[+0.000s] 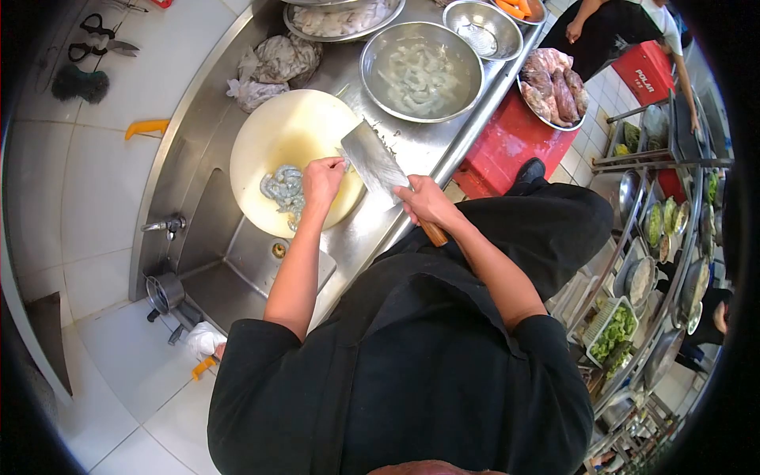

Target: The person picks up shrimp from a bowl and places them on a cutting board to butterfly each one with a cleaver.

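Observation:
My right hand [427, 199] grips the wooden handle of a cleaver [372, 162], its broad blade slanting over the right edge of a round, cream-coloured cutting board [265, 131]. Above the board, my left hand [323, 180] is closed, fingertips pinched together close to the blade's edge. Whatever sits in that pinch is too small to make out. Peeled grey shrimp [283, 186] lie in a pile on the board, just left of my left hand. Beyond the cleaver, a metal bowl [422, 71] holds more shrimp in cloudy liquid.
The board rests on a steel counter beside a sink [237, 253] with a tap [165, 226]. Plastic bags [281, 59] and a tray of seafood [340, 20] stand behind. A bowl of meat [554, 91] sits on a red surface at right, near another person and loaded shelves [649, 237].

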Demonstrator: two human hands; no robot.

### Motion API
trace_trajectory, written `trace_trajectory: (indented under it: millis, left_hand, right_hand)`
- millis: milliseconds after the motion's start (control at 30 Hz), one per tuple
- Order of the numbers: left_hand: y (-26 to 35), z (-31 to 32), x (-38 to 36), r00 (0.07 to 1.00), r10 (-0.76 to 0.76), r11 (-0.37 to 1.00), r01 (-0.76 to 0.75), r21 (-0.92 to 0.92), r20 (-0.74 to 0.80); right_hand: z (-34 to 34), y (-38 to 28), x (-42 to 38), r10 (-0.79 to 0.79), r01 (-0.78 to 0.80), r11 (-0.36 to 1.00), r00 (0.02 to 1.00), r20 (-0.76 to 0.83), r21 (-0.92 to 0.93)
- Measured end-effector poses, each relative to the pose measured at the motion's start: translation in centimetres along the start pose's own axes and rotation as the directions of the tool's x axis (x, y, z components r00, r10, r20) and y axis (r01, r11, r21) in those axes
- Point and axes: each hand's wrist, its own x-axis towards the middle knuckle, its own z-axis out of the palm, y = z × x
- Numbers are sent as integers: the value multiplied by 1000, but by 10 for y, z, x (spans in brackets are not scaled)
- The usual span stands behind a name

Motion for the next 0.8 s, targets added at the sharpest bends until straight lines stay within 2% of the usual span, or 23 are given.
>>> trace_trajectory:
  millis: [633, 800]
  left_hand:
    - [-4, 7, -7, 997, 9, 998, -14, -60, -76]
    - [-2, 5, -5, 997, -51, 996, 46, -78, -61]
  right_hand:
    - [-12, 4, -45, 82, -76, 995, 992, 92, -64]
    - [-22, -4, -59, 119, -109, 991, 984, 133, -81]
